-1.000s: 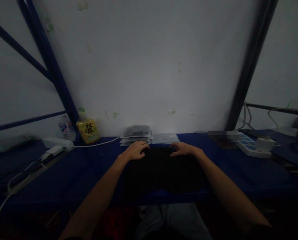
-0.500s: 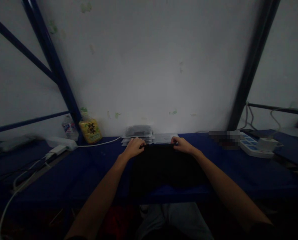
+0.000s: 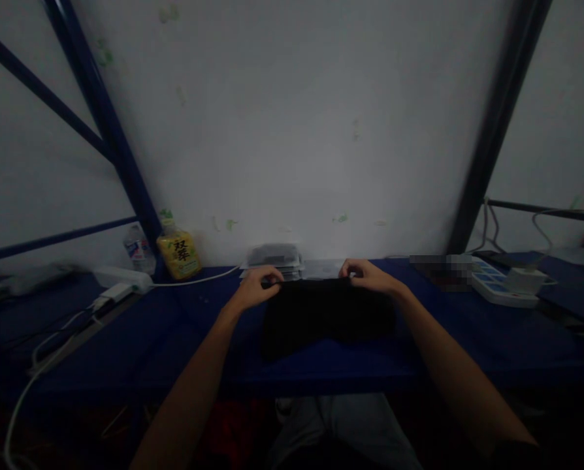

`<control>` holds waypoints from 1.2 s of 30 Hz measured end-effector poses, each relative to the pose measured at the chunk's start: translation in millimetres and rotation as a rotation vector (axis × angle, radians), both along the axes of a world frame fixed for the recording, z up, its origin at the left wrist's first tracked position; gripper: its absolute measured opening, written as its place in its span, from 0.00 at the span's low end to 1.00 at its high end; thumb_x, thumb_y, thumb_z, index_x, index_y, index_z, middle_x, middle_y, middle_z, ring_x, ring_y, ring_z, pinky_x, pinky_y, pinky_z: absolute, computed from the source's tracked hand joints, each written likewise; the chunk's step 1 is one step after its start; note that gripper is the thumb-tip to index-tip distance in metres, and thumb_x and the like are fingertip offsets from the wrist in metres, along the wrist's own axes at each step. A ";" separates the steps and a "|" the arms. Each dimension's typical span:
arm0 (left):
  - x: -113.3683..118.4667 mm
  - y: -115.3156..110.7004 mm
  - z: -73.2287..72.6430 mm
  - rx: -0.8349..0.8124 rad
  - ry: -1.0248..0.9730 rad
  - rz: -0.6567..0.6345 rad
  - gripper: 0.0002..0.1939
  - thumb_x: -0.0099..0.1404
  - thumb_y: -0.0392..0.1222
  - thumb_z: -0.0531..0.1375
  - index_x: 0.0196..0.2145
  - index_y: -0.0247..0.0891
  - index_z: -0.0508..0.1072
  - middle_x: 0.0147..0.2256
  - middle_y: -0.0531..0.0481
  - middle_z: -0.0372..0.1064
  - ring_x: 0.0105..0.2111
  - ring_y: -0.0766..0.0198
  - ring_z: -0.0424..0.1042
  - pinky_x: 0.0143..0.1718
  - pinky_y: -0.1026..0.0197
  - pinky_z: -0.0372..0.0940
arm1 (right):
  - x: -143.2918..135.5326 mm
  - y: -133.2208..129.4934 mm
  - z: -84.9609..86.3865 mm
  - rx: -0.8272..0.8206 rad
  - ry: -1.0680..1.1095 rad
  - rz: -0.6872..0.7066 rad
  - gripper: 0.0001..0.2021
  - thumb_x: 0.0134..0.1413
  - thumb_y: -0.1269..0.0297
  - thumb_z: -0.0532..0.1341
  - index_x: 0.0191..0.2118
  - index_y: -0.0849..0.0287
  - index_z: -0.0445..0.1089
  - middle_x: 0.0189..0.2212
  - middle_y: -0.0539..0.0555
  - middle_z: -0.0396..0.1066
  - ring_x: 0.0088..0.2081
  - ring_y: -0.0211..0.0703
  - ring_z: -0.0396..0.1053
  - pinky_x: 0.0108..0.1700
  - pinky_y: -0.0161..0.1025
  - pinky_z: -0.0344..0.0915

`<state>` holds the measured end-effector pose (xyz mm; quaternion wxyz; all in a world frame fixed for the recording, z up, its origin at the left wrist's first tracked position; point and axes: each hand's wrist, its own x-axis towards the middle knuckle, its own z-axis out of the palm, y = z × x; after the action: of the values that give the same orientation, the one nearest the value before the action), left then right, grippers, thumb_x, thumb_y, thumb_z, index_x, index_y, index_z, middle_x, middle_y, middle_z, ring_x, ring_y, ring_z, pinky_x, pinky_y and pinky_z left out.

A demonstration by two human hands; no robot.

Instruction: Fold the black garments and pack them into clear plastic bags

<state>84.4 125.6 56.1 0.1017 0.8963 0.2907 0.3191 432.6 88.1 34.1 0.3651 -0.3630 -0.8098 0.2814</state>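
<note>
A black piece of clothing, which looks like a pair of shorts [image 3: 321, 313], hangs spread between my hands over the blue desk [image 3: 184, 339]. My left hand [image 3: 259, 287] pinches its upper left edge between thumb and fingers. At the upper right edge my right hand [image 3: 365, 275] has the same kind of pinch. The top edge is drawn fairly straight. Lower down, the cloth parts into two leg-like flaps over the desktop. The dark fabric hides its folds and seams.
Behind the cloth, a stack of clear plastic packets [image 3: 272, 256] lies against the wall. A yellow bottle [image 3: 179, 251] and a clear bottle [image 3: 139, 250] stand at the back left. White power strips sit left [image 3: 125, 279] and right [image 3: 500, 287], with cables trailing.
The lower edge of the shorts has risen away from the desk's front edge. My hands have moved slightly apart, still holding the top edge.
</note>
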 end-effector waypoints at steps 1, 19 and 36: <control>-3.0 -3.0 0.9 -0.138 0.043 -0.085 0.10 0.59 0.42 0.58 0.37 0.36 0.74 0.29 0.51 0.68 0.30 0.65 0.68 0.35 0.62 0.63 | 2.5 -6.1 3.8 -0.083 -0.020 0.090 0.08 0.46 0.66 0.58 0.36 0.59 0.66 0.37 0.54 0.72 0.37 0.42 0.68 0.35 0.35 0.63; -5.8 14.1 -37.8 -0.166 0.432 0.076 0.23 0.60 0.58 0.59 0.48 0.42 0.73 0.40 0.48 0.71 0.39 0.60 0.70 0.39 0.64 0.61 | 79.6 3.8 -38.1 -0.543 -0.457 -0.557 0.19 0.43 0.46 0.66 0.23 0.57 0.65 0.13 0.48 0.61 0.15 0.36 0.58 0.19 0.35 0.54; 7.5 1.1 -33.2 -0.379 0.427 -0.032 0.20 0.60 0.55 0.60 0.42 0.37 0.75 0.28 0.53 0.69 0.27 0.67 0.67 0.27 0.68 0.56 | -93.9 -59.3 -0.2 0.228 -0.656 -0.517 0.07 0.58 0.62 0.55 0.38 0.57 0.68 0.36 0.55 0.71 0.35 0.42 0.68 0.33 0.34 0.55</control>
<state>91.9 126.7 22.9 0.2090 0.9125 0.3461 0.0616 338.7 28.8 33.9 0.1845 -0.5816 -0.7912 -0.0410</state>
